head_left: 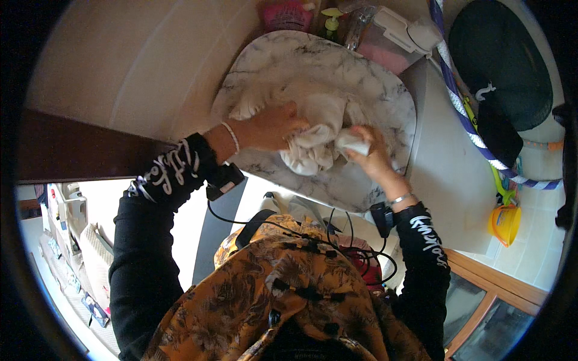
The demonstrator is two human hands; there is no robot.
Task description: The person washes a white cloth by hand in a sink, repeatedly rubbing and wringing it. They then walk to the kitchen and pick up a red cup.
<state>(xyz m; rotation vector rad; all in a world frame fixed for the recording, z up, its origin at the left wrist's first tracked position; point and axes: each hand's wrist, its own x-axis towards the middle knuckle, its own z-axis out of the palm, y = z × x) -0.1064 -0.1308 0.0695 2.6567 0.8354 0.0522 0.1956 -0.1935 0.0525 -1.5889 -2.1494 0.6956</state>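
Observation:
A bunched white cloth (310, 156) lies on a rounded, marble-patterned tabletop (265, 60). My left hand (274, 127) is on the cloth from the left, its fingers curled into the folds. On the other side my right hand (374, 153) is closed on a pale, squarish piece that looks like a gathered fold of the same cloth. Part of the cloth spreads out beyond both hands toward the far side, slightly blurred. Each wrist wears a band and a small black device with a cable.
Along the far edge stand a pink pouch (288, 16), a green pump bottle (331, 23) and a clear lidded container (388, 42). A striped hoop (457, 99), a black oval item (500, 60) and a yellow toy bucket (504, 225) hang at the right. Black cables cross my front.

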